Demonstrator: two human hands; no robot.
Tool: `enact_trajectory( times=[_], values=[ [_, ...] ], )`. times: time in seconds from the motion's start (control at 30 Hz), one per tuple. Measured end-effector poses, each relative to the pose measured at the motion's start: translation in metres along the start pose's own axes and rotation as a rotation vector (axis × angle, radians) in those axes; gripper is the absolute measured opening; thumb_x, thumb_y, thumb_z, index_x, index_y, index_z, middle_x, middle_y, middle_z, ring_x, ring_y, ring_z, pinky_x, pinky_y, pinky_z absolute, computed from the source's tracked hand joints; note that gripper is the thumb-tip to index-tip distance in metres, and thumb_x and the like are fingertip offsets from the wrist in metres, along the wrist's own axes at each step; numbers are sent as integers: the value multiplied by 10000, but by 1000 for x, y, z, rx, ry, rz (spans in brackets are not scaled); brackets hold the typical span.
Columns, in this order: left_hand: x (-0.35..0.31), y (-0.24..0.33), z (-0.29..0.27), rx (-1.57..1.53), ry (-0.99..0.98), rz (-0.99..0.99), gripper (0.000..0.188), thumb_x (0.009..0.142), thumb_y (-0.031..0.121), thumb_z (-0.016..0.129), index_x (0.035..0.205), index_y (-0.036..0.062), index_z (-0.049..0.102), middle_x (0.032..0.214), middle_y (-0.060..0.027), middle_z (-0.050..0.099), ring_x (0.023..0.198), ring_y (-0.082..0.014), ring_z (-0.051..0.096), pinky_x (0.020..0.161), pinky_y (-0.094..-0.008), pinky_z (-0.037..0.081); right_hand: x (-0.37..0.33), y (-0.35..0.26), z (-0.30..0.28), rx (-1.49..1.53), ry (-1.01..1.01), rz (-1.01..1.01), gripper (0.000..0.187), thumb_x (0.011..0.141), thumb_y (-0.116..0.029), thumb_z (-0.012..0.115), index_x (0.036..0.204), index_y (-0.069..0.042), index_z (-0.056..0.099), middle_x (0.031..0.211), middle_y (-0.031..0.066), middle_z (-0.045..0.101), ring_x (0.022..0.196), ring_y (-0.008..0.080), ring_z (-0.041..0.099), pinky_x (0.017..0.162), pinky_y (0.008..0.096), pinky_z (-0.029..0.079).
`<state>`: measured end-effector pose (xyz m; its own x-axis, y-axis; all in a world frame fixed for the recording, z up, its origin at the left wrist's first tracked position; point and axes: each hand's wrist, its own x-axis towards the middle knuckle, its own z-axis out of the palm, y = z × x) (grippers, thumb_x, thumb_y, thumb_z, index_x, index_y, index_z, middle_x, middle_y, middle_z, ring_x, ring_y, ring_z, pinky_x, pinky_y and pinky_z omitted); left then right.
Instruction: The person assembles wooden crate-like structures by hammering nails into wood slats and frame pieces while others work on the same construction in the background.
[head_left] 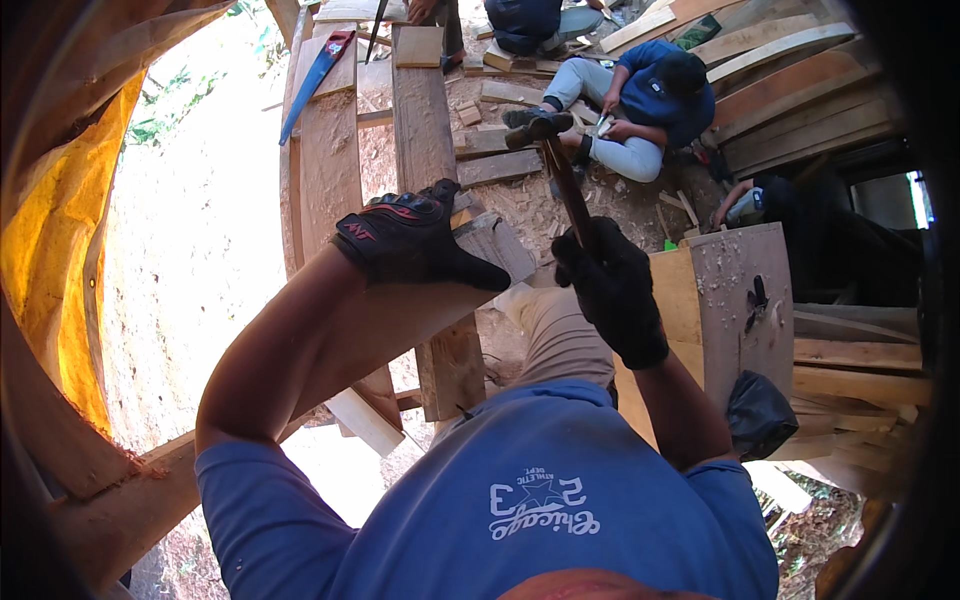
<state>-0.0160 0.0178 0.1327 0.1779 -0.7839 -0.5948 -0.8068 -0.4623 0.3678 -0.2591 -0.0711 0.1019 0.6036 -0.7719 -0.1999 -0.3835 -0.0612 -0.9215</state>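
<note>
My right hand [612, 290], in a black glove, is closed round the dark handle of a hammer [572, 190]. The hammer stands raised, its metal head above the fist. My left hand [420, 240], also in a black glove with red marks, lies across a wooden board [497, 243] near its end. Its thumb stretches along the near side and its fingers bend over the far side, gripping the board. This board slants down to the left beneath my forearm and crosses the long planks of a wooden bench [424, 130]. The hammer head is apart from the board.
A handsaw [318, 85] with a blue blade lies on the bench's far left. To my right stands a wooden block [740, 310] with shavings and a small dark tool on it. One co-worker [650, 100] sits ahead among offcuts; others work nearby. Planks [800, 90] are stacked at right.
</note>
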Motion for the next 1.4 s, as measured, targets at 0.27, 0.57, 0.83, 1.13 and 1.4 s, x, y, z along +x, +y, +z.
enact_trajectory(
  times=[0.27, 0.57, 0.83, 1.13, 1.4],
  values=[
    [-1, 3, 4, -134, 14, 5, 1269, 676, 644, 889, 1632, 12, 345, 1507, -272, 578, 1371, -414, 599, 1137, -432, 497, 20, 31, 34, 92, -55, 218, 331, 917, -308, 840, 975, -42, 654, 798, 41, 654, 752, 137, 639, 721, 334, 518],
    [13, -6, 12, -121, -12, 4, 1289, 658, 617, 929, 1635, 23, 333, 1530, -270, 554, 1403, -422, 567, 1178, -437, 459, 17, 39, 41, 56, -25, 89, 287, 898, -276, 830, 941, -50, 659, 874, 66, 650, 811, 190, 650, 774, 353, 518],
    [10, -4, 18, -152, 38, -4, 1280, 653, 562, 959, 1638, 35, 334, 1559, -273, 516, 1431, -422, 538, 1195, -467, 445, 10, 30, 42, 77, 5, 130, 281, 910, -263, 811, 957, -47, 637, 867, 79, 622, 797, 219, 632, 759, 375, 513],
    [10, -5, 20, -198, 53, 17, 1249, 665, 534, 964, 1631, 35, 349, 1534, -272, 539, 1417, -421, 550, 1178, -461, 463, 13, 24, 37, 29, -41, 121, 274, 919, -260, 800, 966, -45, 635, 866, 96, 621, 790, 234, 635, 747, 387, 513],
    [14, -2, 17, -104, 47, 17, 1302, 661, 617, 935, 1610, -44, 338, 1538, -305, 524, 1416, -432, 545, 1175, -443, 456, 18, 40, 37, -30, -41, -37, 296, 906, -267, 823, 976, -42, 644, 902, 102, 627, 805, 241, 662, 738, 394, 522]
  ],
)
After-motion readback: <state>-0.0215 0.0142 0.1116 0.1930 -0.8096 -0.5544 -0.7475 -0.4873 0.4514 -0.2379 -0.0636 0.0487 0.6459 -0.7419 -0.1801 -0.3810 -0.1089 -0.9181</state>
